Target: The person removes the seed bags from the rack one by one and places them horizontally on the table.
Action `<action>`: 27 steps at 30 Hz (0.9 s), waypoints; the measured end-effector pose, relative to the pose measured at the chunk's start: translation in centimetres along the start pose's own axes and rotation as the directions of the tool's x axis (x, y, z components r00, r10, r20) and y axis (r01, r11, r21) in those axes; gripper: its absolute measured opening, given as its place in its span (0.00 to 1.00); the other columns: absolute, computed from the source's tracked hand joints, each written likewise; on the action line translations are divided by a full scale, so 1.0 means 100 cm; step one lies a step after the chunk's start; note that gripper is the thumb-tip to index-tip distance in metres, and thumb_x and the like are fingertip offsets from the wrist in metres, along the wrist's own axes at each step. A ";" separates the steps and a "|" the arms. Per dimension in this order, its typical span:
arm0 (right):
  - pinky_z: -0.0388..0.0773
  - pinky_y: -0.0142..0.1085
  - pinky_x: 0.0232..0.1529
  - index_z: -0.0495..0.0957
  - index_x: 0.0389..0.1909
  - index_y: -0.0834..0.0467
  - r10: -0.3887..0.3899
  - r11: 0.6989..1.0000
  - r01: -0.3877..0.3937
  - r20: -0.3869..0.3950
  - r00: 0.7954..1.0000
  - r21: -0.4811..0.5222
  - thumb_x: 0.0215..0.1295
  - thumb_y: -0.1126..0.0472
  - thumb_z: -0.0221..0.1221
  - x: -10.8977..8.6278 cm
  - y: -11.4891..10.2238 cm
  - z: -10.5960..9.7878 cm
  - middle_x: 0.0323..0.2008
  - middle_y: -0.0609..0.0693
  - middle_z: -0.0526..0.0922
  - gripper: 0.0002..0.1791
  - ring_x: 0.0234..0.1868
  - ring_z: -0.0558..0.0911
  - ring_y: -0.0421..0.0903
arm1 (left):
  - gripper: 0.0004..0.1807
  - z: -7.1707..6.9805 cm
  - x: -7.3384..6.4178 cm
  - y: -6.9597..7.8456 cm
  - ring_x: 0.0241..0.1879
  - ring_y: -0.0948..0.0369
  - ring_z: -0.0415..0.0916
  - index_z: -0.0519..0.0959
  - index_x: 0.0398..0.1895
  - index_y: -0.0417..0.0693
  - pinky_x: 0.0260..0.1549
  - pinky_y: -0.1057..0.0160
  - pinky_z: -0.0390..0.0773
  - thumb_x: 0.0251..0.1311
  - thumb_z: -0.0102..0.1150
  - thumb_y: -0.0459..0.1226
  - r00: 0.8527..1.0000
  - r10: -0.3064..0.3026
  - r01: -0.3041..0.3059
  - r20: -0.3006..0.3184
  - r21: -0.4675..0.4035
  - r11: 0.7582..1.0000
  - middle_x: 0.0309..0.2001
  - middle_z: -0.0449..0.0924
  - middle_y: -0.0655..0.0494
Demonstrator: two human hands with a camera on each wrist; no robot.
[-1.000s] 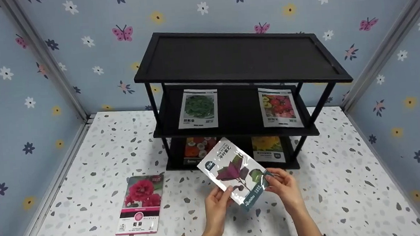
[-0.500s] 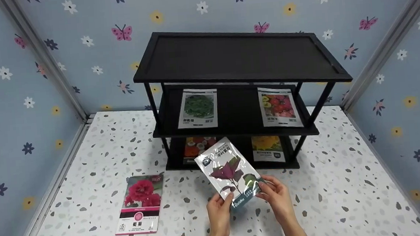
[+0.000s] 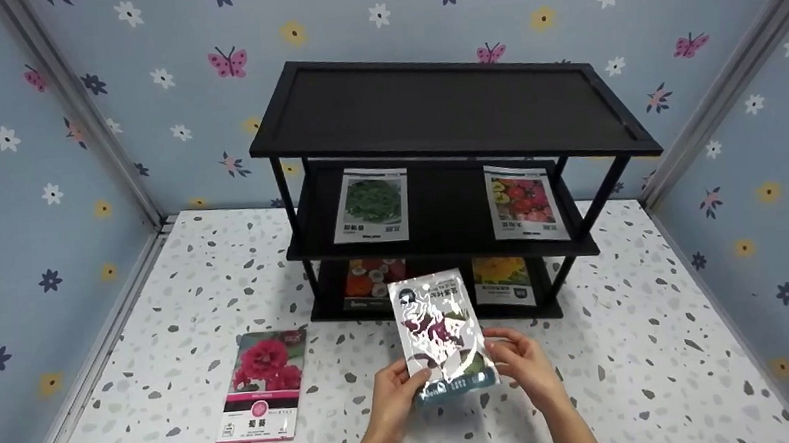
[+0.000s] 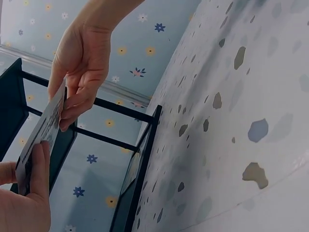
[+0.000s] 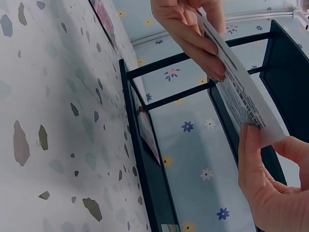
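Observation:
In the head view a shiny white seed packet (image 3: 437,317) with purple leaves and a blue-green lower band is tilted above the table, in front of a black shelf (image 3: 456,107). My left hand (image 3: 395,394) pinches its lower left corner, thumb on the printed face. My right hand (image 3: 527,364) pinches its lower right edge. Both wrist views show the packet from the side, with fingers behind it and small print on its back. A pink-flowered seed packet (image 3: 263,387) lies flat on the table to the left of my hands.
On the middle shelf lie a green-leaf packet (image 3: 373,204) at left and a red-flower packet (image 3: 524,201) at right. The bottom shelf holds an orange-flower packet (image 3: 373,279) and a yellow-flower packet (image 3: 502,280). Patterned walls (image 3: 378,15) enclose the speckled table (image 3: 653,370).
The held packet has turned clockwise to stand nearly straight, its face now catching glare. First both hands drew it slightly left; then it came back toward the right.

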State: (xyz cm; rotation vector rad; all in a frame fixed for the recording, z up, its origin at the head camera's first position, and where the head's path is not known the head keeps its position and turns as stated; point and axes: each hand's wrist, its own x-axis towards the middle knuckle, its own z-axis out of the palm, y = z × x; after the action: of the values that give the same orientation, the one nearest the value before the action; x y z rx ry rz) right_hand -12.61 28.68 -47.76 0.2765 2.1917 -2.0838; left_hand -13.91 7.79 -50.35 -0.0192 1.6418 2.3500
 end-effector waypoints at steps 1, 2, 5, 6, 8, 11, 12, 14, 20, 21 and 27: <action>0.73 0.30 0.24 0.66 0.54 0.70 -0.005 1.000 0.005 0.005 1.000 0.009 0.63 0.59 0.55 0.001 0.001 -0.001 0.35 0.54 0.81 0.23 0.30 0.82 0.47 | 0.18 -0.001 0.000 0.001 0.29 0.63 0.77 0.69 0.45 0.21 0.30 0.69 0.77 0.51 0.54 0.24 1.000 -0.006 0.006 0.012 0.010 1.000 0.35 0.79 0.42; 0.75 0.31 0.26 0.66 0.54 0.70 -0.012 1.000 0.012 0.009 1.000 0.020 0.62 0.60 0.55 0.001 0.001 -0.001 0.35 0.55 0.81 0.23 0.30 0.81 0.47 | 0.18 -0.002 0.000 0.002 0.30 0.63 0.77 0.69 0.46 0.21 0.30 0.69 0.77 0.51 0.54 0.25 1.000 -0.013 0.012 0.021 0.025 1.000 0.35 0.80 0.42; 0.77 0.34 0.32 0.65 0.53 0.73 -0.029 0.999 0.028 0.014 0.999 0.044 0.61 0.65 0.55 0.002 0.003 0.000 0.34 0.55 0.81 0.22 0.30 0.81 0.46 | 0.19 -0.004 -0.001 0.004 0.30 0.63 0.77 0.70 0.46 0.22 0.31 0.69 0.77 0.51 0.55 0.26 0.999 -0.028 0.025 0.040 0.058 0.998 0.35 0.80 0.44; 0.78 0.35 0.33 0.65 0.53 0.73 -0.037 0.998 0.036 0.015 0.999 0.050 0.61 0.66 0.55 0.002 0.004 0.000 0.34 0.55 0.81 0.22 0.30 0.81 0.46 | 0.19 -0.005 -0.001 0.005 0.30 0.63 0.77 0.70 0.46 0.23 0.31 0.69 0.77 0.51 0.56 0.26 0.999 -0.031 0.028 0.043 0.065 0.997 0.35 0.80 0.44; 0.78 0.35 0.33 0.65 0.52 0.74 -0.047 0.997 0.047 0.015 0.999 0.054 0.60 0.68 0.55 0.002 0.004 0.001 0.33 0.55 0.81 0.21 0.30 0.81 0.46 | 0.18 -0.006 0.000 0.005 0.29 0.64 0.76 0.71 0.45 0.23 0.30 0.69 0.77 0.51 0.56 0.26 0.998 -0.032 0.028 0.050 0.074 0.997 0.34 0.80 0.46; 0.79 0.37 0.34 0.65 0.52 0.74 -0.060 0.997 0.060 0.007 0.998 0.051 0.59 0.69 0.55 0.002 0.005 0.003 0.33 0.56 0.81 0.21 0.30 0.81 0.46 | 0.18 -0.007 0.000 0.005 0.29 0.64 0.76 0.71 0.44 0.22 0.30 0.70 0.77 0.51 0.57 0.27 0.998 -0.005 0.000 0.060 0.092 0.996 0.33 0.80 0.44; 0.79 0.38 0.34 0.65 0.52 0.74 -0.061 0.997 0.061 0.001 0.998 0.056 0.59 0.69 0.55 0.002 0.005 0.004 0.32 0.56 0.81 0.21 0.30 0.81 0.46 | 0.18 -0.008 0.000 0.005 0.29 0.64 0.76 0.71 0.44 0.21 0.30 0.70 0.77 0.51 0.57 0.27 0.998 0.010 -0.015 0.059 0.098 0.995 0.34 0.80 0.42; 0.79 0.38 0.33 0.65 0.51 0.74 -0.063 0.996 0.064 -0.011 0.998 0.063 0.59 0.70 0.55 0.002 0.005 0.005 0.31 0.56 0.81 0.20 0.29 0.80 0.46 | 0.18 -0.009 0.001 0.004 0.30 0.63 0.77 0.70 0.44 0.20 0.30 0.69 0.78 0.51 0.57 0.27 0.998 0.047 -0.052 0.046 0.109 0.993 0.35 0.79 0.38; 0.79 0.35 0.29 0.66 0.50 0.76 -0.110 0.991 0.111 -0.009 0.994 0.076 0.58 0.72 0.55 0.002 0.008 0.008 0.28 0.57 0.80 0.19 0.27 0.80 0.44 | 0.18 -0.017 0.005 0.003 0.31 0.58 0.78 0.71 0.44 0.21 0.30 0.68 0.78 0.53 0.58 0.28 0.989 0.140 -0.128 -0.047 0.195 0.972 0.34 0.79 0.38; 0.79 0.35 0.29 0.66 0.50 0.76 -0.119 0.990 0.119 -0.008 0.993 0.070 0.58 0.72 0.55 0.002 0.009 0.010 0.28 0.58 0.80 0.19 0.27 0.80 0.43 | 0.17 -0.018 0.006 0.003 0.31 0.57 0.78 0.71 0.43 0.21 0.30 0.68 0.78 0.53 0.58 0.27 0.986 0.158 -0.143 -0.054 0.217 0.966 0.33 0.79 0.38; 0.80 0.39 0.29 0.68 0.48 0.76 -0.154 0.988 0.154 -0.019 0.988 0.005 0.57 0.72 0.56 0.004 0.016 0.019 0.28 0.61 0.80 0.19 0.26 0.80 0.43 | 0.14 -0.027 0.008 0.003 0.28 0.51 0.79 0.72 0.39 0.19 0.29 0.68 0.79 0.51 0.58 0.24 0.963 0.265 -0.231 -0.058 0.335 0.914 0.28 0.79 0.36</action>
State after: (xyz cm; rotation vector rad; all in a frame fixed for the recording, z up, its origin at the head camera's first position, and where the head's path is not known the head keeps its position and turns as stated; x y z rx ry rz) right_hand -12.80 26.91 -49.49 0.1311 2.2848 -2.1738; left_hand -15.13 5.35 -51.21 0.1460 2.1817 2.2481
